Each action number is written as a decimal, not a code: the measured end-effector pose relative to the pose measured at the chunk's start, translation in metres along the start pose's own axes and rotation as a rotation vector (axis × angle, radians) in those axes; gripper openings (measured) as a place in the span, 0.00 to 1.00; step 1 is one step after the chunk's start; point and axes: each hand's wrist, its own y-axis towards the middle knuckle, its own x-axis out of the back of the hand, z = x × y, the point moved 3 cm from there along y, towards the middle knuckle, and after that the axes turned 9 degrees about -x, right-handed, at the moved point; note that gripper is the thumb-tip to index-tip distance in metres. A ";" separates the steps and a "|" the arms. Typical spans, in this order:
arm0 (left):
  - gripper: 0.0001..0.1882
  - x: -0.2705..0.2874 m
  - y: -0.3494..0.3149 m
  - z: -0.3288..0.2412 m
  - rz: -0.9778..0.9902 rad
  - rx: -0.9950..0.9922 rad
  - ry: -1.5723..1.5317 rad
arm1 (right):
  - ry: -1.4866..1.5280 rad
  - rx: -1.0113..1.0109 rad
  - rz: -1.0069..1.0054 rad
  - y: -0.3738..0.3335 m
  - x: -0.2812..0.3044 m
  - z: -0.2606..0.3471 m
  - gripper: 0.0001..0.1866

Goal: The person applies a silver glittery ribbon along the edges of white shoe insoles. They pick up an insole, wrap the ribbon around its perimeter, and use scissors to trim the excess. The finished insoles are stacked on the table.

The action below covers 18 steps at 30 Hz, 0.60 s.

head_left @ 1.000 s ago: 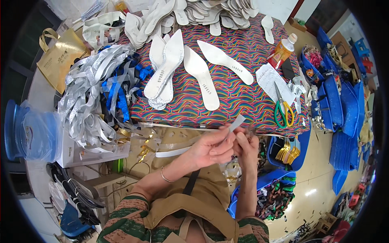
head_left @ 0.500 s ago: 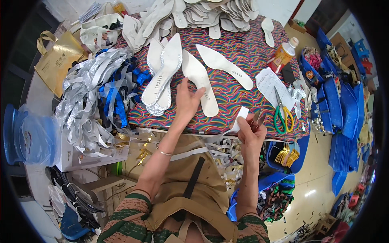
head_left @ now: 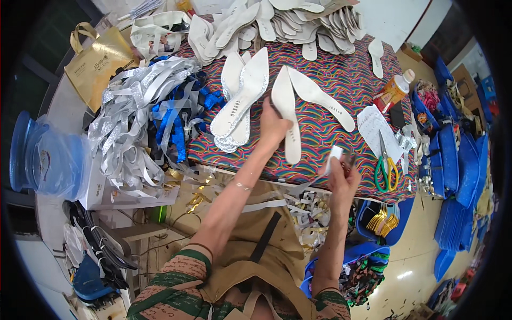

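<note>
My left hand (head_left: 273, 127) is closed on a white shoe insole (head_left: 284, 96), its fingers at the left edge and the thumb on top. The pointed end lies close to the tip of a second insole (head_left: 322, 101) on the right. Left of that hand, insoles edged in glittery silver (head_left: 248, 90) lie stacked. Near the table's front edge, my right hand (head_left: 344, 177) pinches a white strip (head_left: 336, 153). The same hand also holds a small, pointed metal tool (head_left: 349, 161), blurred, its handle mostly hidden by the fingers.
A patterned cloth (head_left: 320, 58) covers the table. Scissors with green and yellow handles (head_left: 386, 170), a paper sheet (head_left: 377, 128) and a bottle (head_left: 394, 90) stand or lie right. Plain insoles (head_left: 298, 26) are heaped behind, silver ribbons (head_left: 128, 117) left. Blue bins (head_left: 453, 165) stand beyond.
My left hand has reached forward and closed on the middle insole, whose pointed end has swung toward the right-hand one. The right hand still holds the strip. The whole view has shifted slightly.
</note>
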 end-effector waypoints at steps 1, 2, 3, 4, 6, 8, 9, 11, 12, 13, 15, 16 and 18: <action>0.44 -0.005 -0.018 -0.027 0.031 0.177 -0.150 | 0.008 0.012 -0.081 -0.001 0.018 -0.005 0.08; 0.41 0.003 -0.031 -0.025 0.127 0.299 -0.293 | 0.096 0.026 -0.112 -0.013 0.014 0.012 0.08; 0.34 0.004 -0.049 -0.035 0.169 0.324 -0.448 | 0.082 0.052 -0.102 -0.019 0.020 0.016 0.08; 0.31 0.005 -0.071 -0.059 0.213 0.440 -0.559 | 0.066 0.073 -0.096 -0.026 0.027 0.018 0.08; 0.26 0.015 -0.106 -0.078 0.246 0.627 -0.582 | 0.005 0.063 -0.062 -0.038 0.027 0.022 0.07; 0.20 0.012 -0.132 -0.088 0.230 0.637 -0.570 | 0.007 0.075 -0.040 -0.052 0.017 0.021 0.04; 0.18 0.013 -0.143 -0.084 0.244 0.654 -0.660 | -0.050 0.121 -0.021 -0.059 0.010 0.023 0.03; 0.16 0.015 -0.158 -0.071 0.273 0.699 -0.826 | -0.098 0.123 0.036 -0.072 -0.003 0.032 0.02; 0.14 0.017 -0.161 -0.075 0.299 0.671 -0.789 | -0.159 0.204 0.066 -0.075 -0.008 0.034 0.03; 0.13 0.018 -0.164 -0.082 0.325 0.642 -0.752 | -0.153 0.212 0.082 -0.078 -0.011 0.033 0.04; 0.11 0.016 -0.169 -0.097 0.260 0.565 -0.604 | -0.147 0.240 0.090 -0.084 -0.015 0.032 0.05; 0.11 0.015 -0.171 -0.103 0.263 0.536 -0.577 | -0.148 0.260 0.081 -0.085 -0.017 0.030 0.05; 0.11 0.016 -0.173 -0.114 0.263 0.473 -0.525 | -0.128 0.244 0.085 -0.087 -0.015 0.028 0.05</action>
